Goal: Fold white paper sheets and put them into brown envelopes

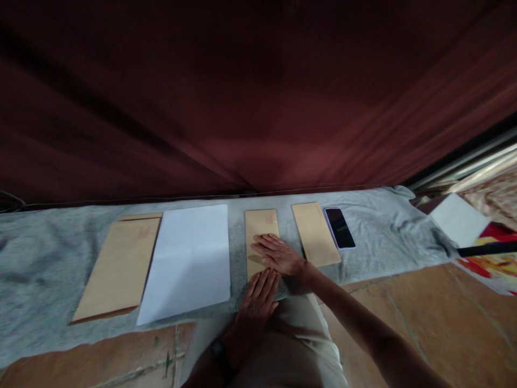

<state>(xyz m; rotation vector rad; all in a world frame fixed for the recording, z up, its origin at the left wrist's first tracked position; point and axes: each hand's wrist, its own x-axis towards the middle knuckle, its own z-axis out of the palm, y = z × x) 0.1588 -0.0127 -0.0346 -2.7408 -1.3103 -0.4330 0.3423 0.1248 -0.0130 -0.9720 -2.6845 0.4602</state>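
A brown paper envelope (258,221) lies flat on the grey cloth in front of me. My right hand (280,256) rests on its middle with the fingers stretched out flat, pointing left. At its near end, my left hand (260,296) lies with straight fingers, the tips touching the envelope's lower edge. Neither hand grips anything. Just right of my hands is another brown envelope (317,234). To the left lies a stack of white paper sheets (191,258), and beyond it a pile of larger-looking brown envelopes (119,264).
A phone (340,228) with a pale purple edge lies right of the second envelope. The grey cloth (379,231) runs along a dark red curtain (258,118). Brown floor tiles (375,307) show nearer me. At far right are a white square (459,220) and a colourful printed sheet (495,261).
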